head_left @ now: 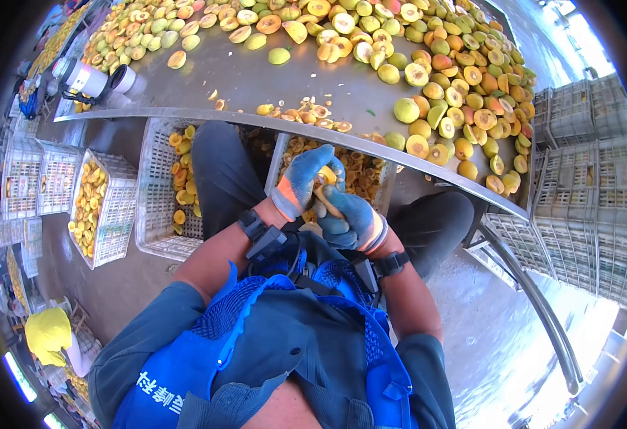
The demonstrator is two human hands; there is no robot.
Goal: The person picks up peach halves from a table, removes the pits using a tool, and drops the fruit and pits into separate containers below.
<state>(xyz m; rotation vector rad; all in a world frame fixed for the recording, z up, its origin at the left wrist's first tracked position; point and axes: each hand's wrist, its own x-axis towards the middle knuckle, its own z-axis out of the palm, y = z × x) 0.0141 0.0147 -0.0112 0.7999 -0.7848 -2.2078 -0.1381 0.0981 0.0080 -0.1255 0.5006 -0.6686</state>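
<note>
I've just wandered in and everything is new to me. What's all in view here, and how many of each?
Metal table: one, grey, across the top
Fruit: too many to count, yellow, green and orange, many halved, on the table
Cylindrical container: one, white and grey, table's left end
Crates: many, pale grey, under the table, at left, stacked at right
Yellow fruit piece: one, between the hands
Tan object: one, at the right hand, identity unclear
Co-worker: one clearly seen, yellow covering, lower left
Blue vest: one, on the wearer
Wrist devices: two, black, one per wrist
Left hand: one, blue-and-orange glove, centre
Right hand: one, similar glove, centre
</note>
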